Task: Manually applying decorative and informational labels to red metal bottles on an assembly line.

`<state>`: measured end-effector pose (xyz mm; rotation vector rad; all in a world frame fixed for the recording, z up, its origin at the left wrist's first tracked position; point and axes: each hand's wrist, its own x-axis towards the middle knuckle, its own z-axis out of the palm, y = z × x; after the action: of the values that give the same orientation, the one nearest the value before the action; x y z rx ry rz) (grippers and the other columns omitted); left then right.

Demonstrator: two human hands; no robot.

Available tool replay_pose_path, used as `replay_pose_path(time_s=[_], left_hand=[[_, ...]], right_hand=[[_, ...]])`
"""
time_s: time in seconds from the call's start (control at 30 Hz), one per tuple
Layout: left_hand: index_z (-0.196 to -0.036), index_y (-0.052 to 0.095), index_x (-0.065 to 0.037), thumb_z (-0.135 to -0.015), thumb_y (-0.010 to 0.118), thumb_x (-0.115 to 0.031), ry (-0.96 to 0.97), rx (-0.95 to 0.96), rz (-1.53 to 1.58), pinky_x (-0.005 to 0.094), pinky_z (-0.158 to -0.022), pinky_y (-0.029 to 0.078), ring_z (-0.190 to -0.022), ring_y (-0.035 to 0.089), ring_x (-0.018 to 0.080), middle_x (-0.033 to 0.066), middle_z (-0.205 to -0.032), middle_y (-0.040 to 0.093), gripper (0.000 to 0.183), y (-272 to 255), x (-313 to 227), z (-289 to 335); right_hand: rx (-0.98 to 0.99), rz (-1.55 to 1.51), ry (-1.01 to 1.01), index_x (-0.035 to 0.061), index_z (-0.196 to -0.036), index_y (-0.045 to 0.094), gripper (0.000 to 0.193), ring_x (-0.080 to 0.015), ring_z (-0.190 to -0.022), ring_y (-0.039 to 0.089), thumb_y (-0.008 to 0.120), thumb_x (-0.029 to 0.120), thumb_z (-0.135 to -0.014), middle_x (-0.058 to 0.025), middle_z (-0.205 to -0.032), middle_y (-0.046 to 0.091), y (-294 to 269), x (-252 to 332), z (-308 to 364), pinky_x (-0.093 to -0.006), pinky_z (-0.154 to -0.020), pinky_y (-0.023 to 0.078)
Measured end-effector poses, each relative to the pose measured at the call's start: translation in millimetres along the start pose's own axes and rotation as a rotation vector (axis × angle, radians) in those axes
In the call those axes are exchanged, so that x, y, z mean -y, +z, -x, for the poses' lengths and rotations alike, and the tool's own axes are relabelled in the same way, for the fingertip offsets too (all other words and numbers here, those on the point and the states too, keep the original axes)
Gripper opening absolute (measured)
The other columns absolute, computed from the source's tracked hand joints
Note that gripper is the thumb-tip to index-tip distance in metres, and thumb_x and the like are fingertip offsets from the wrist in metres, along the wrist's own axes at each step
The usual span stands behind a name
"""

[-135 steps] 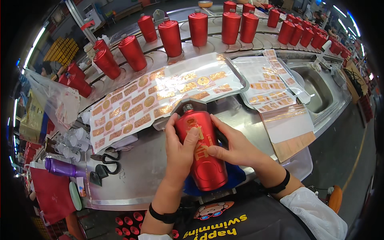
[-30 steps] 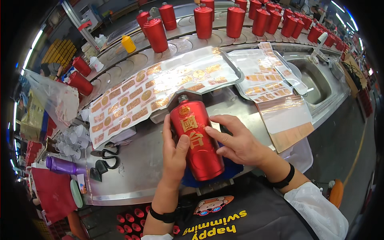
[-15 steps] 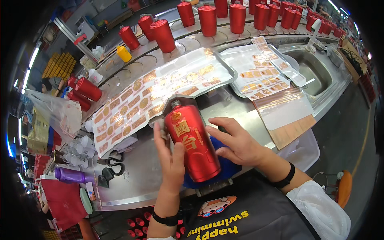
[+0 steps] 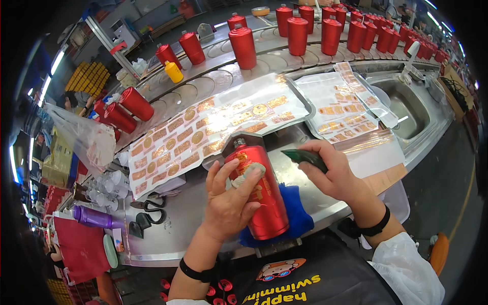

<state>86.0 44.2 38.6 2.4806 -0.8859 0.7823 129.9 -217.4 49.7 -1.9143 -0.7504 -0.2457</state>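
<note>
A red bottle (image 4: 272,213) with gold characters leans on a stand in front of me, its capless neck at a dark angular bracket (image 4: 252,139). Under its lower end lies a blue cloth (image 4: 300,208). My left hand (image 4: 226,203) rests on the bottle's face with the fingers spread, covering part of the gold lettering; pale covers sit on its fingertips. To the right of the bottle, apart from it, my right hand (image 4: 333,170) grips a dark green pointed piece (image 4: 306,157), smooth and shaped like a scraper, its tip toward the bottle.
Sheets of gold stickers (image 4: 173,145) lie on a tray behind the bottle, with more sticker sheets (image 4: 335,109) to the right. A curved conveyor carries several red bottles (image 4: 243,48). At right is a sink (image 4: 406,109); at left, black-handled scissors (image 4: 145,218) and a purple bottle (image 4: 94,217).
My right hand, open beside the bottle before, now holds the green piece farther up and right. My left hand has moved from the bottle's left side onto its face. The view has shifted.
</note>
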Motion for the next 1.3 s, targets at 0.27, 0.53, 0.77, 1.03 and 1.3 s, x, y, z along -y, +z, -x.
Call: replay_pose_path(time_s=[0.27, 0.53, 0.77, 1.03, 1.3], left_hand=[[-0.129, 0.062, -0.007, -0.094, 0.058, -0.039, -0.061, -0.055, 0.033, 0.051, -0.111, 0.029, -0.123, 0.049, 0.0298, 0.0068, -0.11, 0.071, 0.047, -2.7, 0.1, 4.1], [-0.131, 0.06, -0.01, -0.094, 0.058, -0.038, -0.079, -0.114, 0.003, 0.0501, -0.109, 0.03, -0.113, 0.052, 0.0271, 0.0058, -0.102, 0.071, 0.047, 0.5, 5.5, -3.0], [-0.133, 0.059, -0.01, -0.094, 0.055, -0.04, -0.028, 0.0, -0.089, 0.0487, -0.109, 0.029, -0.109, 0.052, 0.0246, 0.003, -0.094, 0.07, 0.05, -3.1, -10.1, 2.1], [-0.132, 0.059, -0.008, -0.093, 0.058, -0.037, -0.116, -0.087, -0.002, 0.0496, -0.107, 0.031, -0.111, 0.054, 0.0284, 0.0049, -0.099, 0.071, 0.049, 2.8, -10.0, 23.8], [-0.131, 0.057, 0.001, -0.094, 0.06, -0.039, -0.311, -0.224, 0.105, 0.05, -0.104, 0.034, -0.114, 0.05, 0.0358, 0.0195, -0.117, 0.062, 0.055, 12.3, -16.2, 33.7]], right_hand=[[0.061, -0.003, -0.091, 0.0014, -0.104, 0.06, 0.022, -0.0196, -0.068, 0.063, 0.069, 0.011, -0.086, -0.0122, -0.079, 0.064, -2.3, 8.8, -56.6, -0.0306, -0.063, 0.048], [0.097, -0.02, 0.007, 0.0009, -0.106, 0.062, 0.026, -0.0111, -0.074, 0.06, 0.068, 0.015, -0.085, -0.0057, -0.083, 0.065, 8.3, 6.5, -76.0, -0.0272, -0.067, 0.048], [0.242, 0.014, -0.101, 0.0017, -0.102, 0.064, 0.025, -0.0146, -0.07, 0.061, 0.07, 0.018, -0.084, -0.0084, -0.079, 0.065, 11.8, 14.2, -102.6, -0.0295, -0.065, 0.049], [0.413, 0.049, -0.263, 0.0012, -0.104, 0.064, 0.025, -0.029, -0.076, 0.068, 0.067, 0.015, -0.083, -0.0176, -0.081, 0.067, 36.4, 14.4, -114.2, -0.035, -0.068, 0.053], [0.46, 0.157, -0.176, -0.0002, -0.103, 0.063, 0.027, -0.0275, -0.074, 0.067, 0.069, 0.016, -0.083, -0.0183, -0.081, 0.067, 49.1, 11.2, -125.3, -0.0365, -0.068, 0.052]])
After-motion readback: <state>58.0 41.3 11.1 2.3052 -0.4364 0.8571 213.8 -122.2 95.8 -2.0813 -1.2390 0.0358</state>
